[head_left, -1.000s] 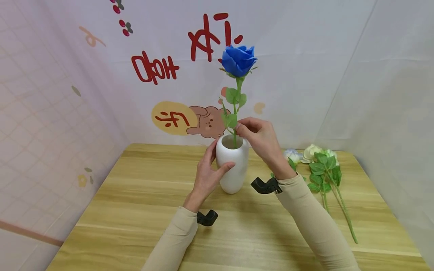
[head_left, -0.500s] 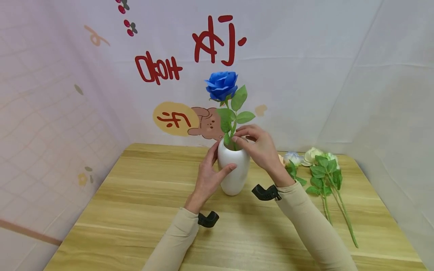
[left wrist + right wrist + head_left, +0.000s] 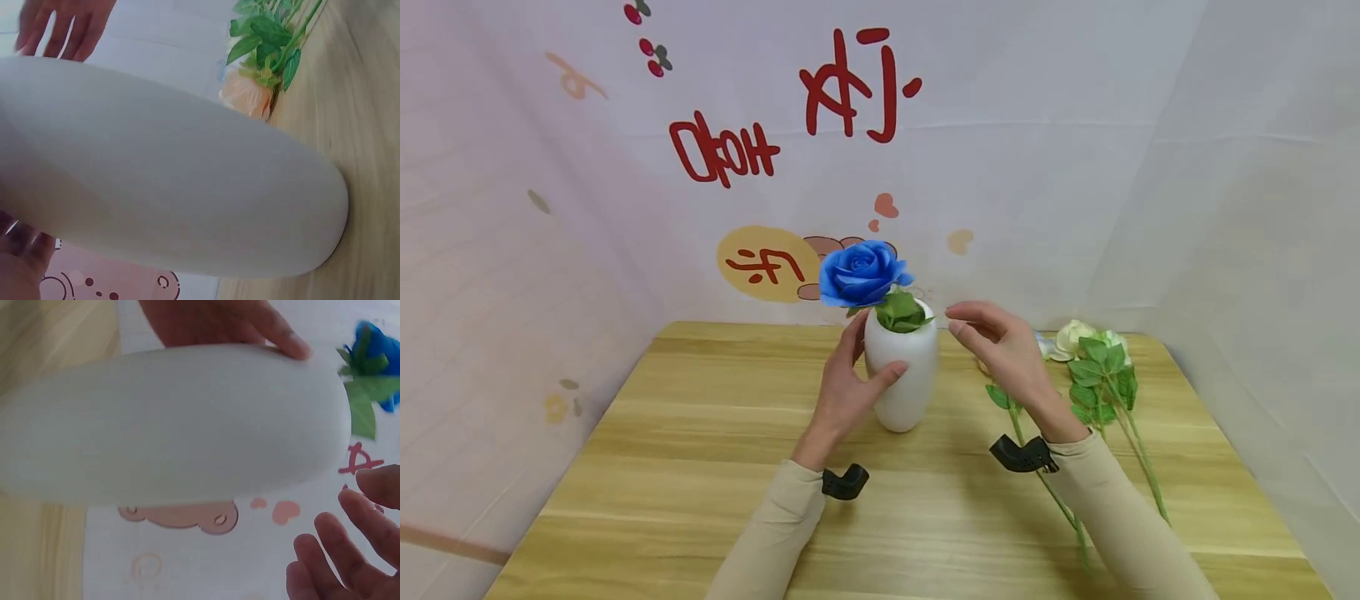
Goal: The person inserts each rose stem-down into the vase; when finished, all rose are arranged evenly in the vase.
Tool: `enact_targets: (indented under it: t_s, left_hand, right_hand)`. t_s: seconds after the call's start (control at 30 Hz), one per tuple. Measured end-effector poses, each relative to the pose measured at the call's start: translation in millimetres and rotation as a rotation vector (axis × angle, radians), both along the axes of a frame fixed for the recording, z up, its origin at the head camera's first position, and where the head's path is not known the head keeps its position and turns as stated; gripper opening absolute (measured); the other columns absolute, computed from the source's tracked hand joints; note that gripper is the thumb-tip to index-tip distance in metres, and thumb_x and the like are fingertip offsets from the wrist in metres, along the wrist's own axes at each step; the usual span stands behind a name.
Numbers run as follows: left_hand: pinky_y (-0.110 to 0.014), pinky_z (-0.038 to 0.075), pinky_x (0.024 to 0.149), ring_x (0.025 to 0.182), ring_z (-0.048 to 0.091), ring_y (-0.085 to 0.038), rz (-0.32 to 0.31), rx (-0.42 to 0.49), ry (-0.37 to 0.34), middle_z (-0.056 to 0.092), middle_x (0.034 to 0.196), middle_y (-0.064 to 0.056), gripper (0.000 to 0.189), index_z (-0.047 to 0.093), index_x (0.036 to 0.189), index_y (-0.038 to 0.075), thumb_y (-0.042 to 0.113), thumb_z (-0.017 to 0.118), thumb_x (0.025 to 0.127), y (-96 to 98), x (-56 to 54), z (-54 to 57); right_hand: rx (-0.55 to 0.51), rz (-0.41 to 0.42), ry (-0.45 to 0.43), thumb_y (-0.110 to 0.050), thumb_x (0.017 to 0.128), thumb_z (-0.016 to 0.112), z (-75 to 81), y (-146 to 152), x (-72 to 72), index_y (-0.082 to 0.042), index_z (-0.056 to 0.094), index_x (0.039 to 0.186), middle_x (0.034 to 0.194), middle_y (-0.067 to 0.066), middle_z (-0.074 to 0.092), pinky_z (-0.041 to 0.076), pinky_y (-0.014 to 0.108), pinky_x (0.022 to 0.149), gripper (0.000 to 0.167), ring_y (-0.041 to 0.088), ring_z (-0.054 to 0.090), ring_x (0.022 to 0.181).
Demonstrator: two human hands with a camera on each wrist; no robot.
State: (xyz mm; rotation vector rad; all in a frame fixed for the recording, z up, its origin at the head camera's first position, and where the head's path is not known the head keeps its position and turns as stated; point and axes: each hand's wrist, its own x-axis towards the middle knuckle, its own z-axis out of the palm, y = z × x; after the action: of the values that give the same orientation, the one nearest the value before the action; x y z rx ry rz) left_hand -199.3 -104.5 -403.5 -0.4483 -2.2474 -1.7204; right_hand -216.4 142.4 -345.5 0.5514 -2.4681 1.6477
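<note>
A blue rose [image 3: 863, 273] stands in the white vase [image 3: 904, 379], its bloom leaning left over the rim and its leaves at the mouth; the stem is hidden inside. My left hand [image 3: 847, 385] grips the vase from the left, thumb across the front and fingers behind. In the left wrist view the vase [image 3: 187, 169] fills the middle, its base on the wooden table. My right hand [image 3: 1003, 350] is just right of the rim, holding nothing. The right wrist view shows that right hand [image 3: 350, 550] with its fingers loosely bent, apart from the vase.
Several artificial flowers lie at the right of the table [image 3: 715, 433], with white blooms [image 3: 1072, 340] at the back and green stems toward the front. A peach bloom [image 3: 247, 95] shows in the left wrist view. A printed white cloth [image 3: 1037, 167] hangs behind.
The blue rose has gone down into the vase and its bloom has tipped left. My right hand has let go of the stem and moved right; the left hand keeps its grip.
</note>
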Motion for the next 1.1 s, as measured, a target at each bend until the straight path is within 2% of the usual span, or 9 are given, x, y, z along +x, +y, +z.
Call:
enact_targets:
  t_s: [0.1, 0.17, 0.3, 0.4, 0.47, 0.6, 0.77, 0.9, 1.1]
  left_hand:
    - [-0.054, 0.040, 0.116, 0.140, 0.050, -0.026, -0.031, -0.015, -0.004, 0.050, 0.153, -0.005, 0.094, 0.036, 0.159, 0.018, 0.060, 0.078, 0.087, 0.3, -3.9, 1.0]
    - [-0.054, 0.043, 0.114, 0.137, 0.053, -0.026, -0.035, -0.022, -0.003, 0.052, 0.150, -0.004, 0.096, 0.038, 0.158, 0.017, 0.063, 0.079, 0.084, -1.2, -5.6, 2.9]
    - [-0.055, 0.047, 0.109, 0.131, 0.057, -0.027, -0.040, -0.013, -0.011, 0.054, 0.147, -0.005, 0.090, 0.039, 0.156, 0.016, 0.049, 0.083, 0.086, -2.2, -6.2, 4.9]
    - [-0.055, 0.048, 0.108, 0.129, 0.059, -0.028, -0.049, -0.007, -0.011, 0.056, 0.146, -0.006, 0.085, 0.039, 0.156, 0.016, 0.036, 0.086, 0.088, -1.0, -6.3, 5.3]
    - [-0.055, 0.049, 0.107, 0.128, 0.060, -0.028, -0.054, -0.007, -0.011, 0.056, 0.145, -0.006, 0.084, 0.039, 0.156, 0.016, 0.033, 0.086, 0.088, 0.3, -6.6, 5.0]
    - [-0.054, 0.050, 0.106, 0.127, 0.060, -0.027, -0.048, -0.012, -0.016, 0.056, 0.145, -0.005, 0.085, 0.041, 0.156, 0.016, 0.041, 0.085, 0.087, 2.6, -7.3, 2.9]
    - [-0.052, 0.051, 0.106, 0.127, 0.060, -0.026, -0.048, -0.018, -0.012, 0.056, 0.146, -0.004, 0.090, 0.040, 0.156, 0.016, 0.053, 0.082, 0.086, 1.4, -7.6, 3.0]
    - [-0.052, 0.051, 0.106, 0.128, 0.060, -0.027, -0.049, -0.019, -0.008, 0.055, 0.146, -0.005, 0.088, 0.039, 0.157, 0.017, 0.047, 0.083, 0.088, 1.8, -7.9, 4.5]
    - [-0.056, 0.049, 0.107, 0.130, 0.059, -0.028, -0.055, -0.006, -0.022, 0.054, 0.148, -0.005, 0.085, 0.038, 0.158, 0.017, 0.037, 0.084, 0.089, 2.4, -6.1, 4.3]
  right_hand:
    - [0.031, -0.028, -0.027, -0.040, 0.103, 0.066, -4.2, 16.8, 2.8, -0.015, 0.070, 0.131, 0.129, 0.004, 0.069, 0.053, 0.028, 0.096, 0.038, 0.021, 0.066, 0.117]
    - [0.062, -0.035, -0.041, -0.040, 0.104, 0.065, -5.5, 26.7, 3.7, -0.014, 0.070, 0.131, 0.128, 0.006, 0.069, 0.053, 0.027, 0.096, 0.038, 0.021, 0.066, 0.117]
    - [0.143, -0.041, -0.082, -0.041, 0.105, 0.063, -16.0, 50.1, 5.0, -0.016, 0.070, 0.132, 0.130, 0.007, 0.069, 0.054, 0.037, 0.095, 0.038, 0.025, 0.066, 0.118]
    - [0.221, -0.033, -0.119, -0.041, 0.105, 0.061, -30.5, 69.2, 6.6, -0.014, 0.069, 0.134, 0.133, 0.009, 0.067, 0.055, 0.047, 0.094, 0.040, 0.029, 0.066, 0.118]
    - [0.282, -0.023, -0.139, -0.039, 0.106, 0.061, -42.0, 81.4, 7.7, -0.010, 0.069, 0.133, 0.132, 0.012, 0.068, 0.056, 0.050, 0.092, 0.041, 0.032, 0.067, 0.116]
    - [0.370, 0.007, -0.200, -0.032, 0.106, 0.063, -64.4, 102.1, 10.9, -0.003, 0.070, 0.129, 0.116, 0.014, 0.073, 0.060, 0.046, 0.083, 0.038, 0.035, 0.071, 0.103]
    - [0.419, 0.043, -0.292, -0.025, 0.105, 0.064, -85.5, 113.7, 14.4, 0.003, 0.071, 0.123, 0.098, 0.012, 0.075, 0.060, 0.039, 0.073, 0.034, 0.027, 0.072, 0.088]
    - [0.470, 0.050, -0.313, -0.022, 0.103, 0.067, -97.8, 117.6, 16.2, 0.001, 0.075, 0.114, 0.091, 0.005, 0.075, 0.058, 0.034, 0.067, 0.027, 0.019, 0.070, 0.079]
    - [0.483, 0.073, -0.380, -0.027, 0.098, 0.074, -115.0, 114.3, 18.8, -0.007, 0.079, 0.093, 0.076, 0.000, 0.070, 0.056, 0.032, 0.061, 0.020, 0.016, 0.066, 0.069]
